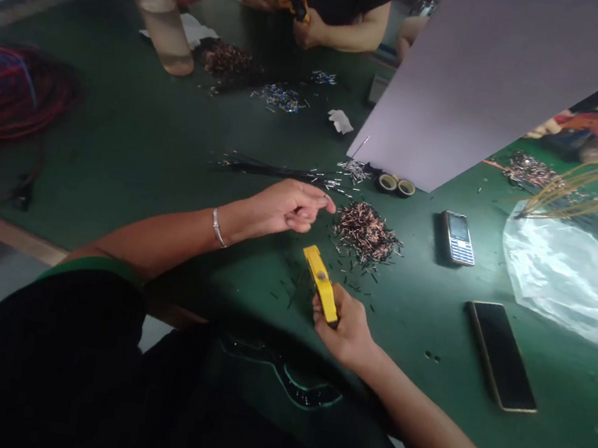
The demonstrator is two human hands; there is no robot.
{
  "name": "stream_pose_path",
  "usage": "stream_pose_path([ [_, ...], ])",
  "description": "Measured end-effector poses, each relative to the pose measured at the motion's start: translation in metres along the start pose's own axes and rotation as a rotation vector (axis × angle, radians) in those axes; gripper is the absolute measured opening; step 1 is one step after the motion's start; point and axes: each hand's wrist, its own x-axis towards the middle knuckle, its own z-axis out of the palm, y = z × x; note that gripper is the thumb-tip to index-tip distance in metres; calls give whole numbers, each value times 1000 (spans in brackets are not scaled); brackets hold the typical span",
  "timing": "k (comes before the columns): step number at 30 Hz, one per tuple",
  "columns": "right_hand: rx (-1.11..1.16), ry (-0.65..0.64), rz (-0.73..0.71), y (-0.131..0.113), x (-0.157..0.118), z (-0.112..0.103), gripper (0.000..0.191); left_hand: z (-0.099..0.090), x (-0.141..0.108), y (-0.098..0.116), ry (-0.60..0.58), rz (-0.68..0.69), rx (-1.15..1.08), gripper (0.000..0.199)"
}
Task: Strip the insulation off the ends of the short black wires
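Observation:
My right hand (342,327) is wrapped round a yellow hand tool (322,284) near the table's front edge, its head pointing up and left. Ahead and to the left of it, my left hand (293,206) has its fingers bent together, with the index finger reaching toward a pile of short copper and black wire pieces (366,235). Whether anything small is between those fingers is too small to make out. Behind this hand lie thin black wires (278,172) with metal ends, next to a small heap of silvery terminals (356,170).
On the green table (386,389) are two tape rolls (396,186), a keypad phone (459,238), a smartphone (504,355), a plastic bag (569,274), a bottle (165,29) and red cable coils (2,94). A pale panel (470,77) stands behind. Other people hold tools opposite and at right.

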Motion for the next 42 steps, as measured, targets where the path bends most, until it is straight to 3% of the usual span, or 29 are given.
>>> stream_pose_path([
  [2,-94,-37,-185,-6,-6,-1,11,-3,-1,10,109,122,23,8],
  [4,-99,-53,-273,-6,-8,-3,11,-2,-2,18,97,196,-13,12],
  [7,20,22,-102,4,-2,-7,11,4,-4,19,23,163,-59,15],
  [11,493,62,103,22,8,-10,12,8,-5,9,-11,111,-119,17],
  [14,759,20,118,26,11,-10,20,8,-6,7,-7,124,-119,17],
  [19,890,-8,160,24,14,-10,24,9,-7,9,10,128,-110,17],
  [33,898,-48,170,32,15,-9,33,11,-7,-4,45,141,-16,11],
  [42,851,-100,145,31,13,-10,48,4,-3,-11,33,197,169,24],
])
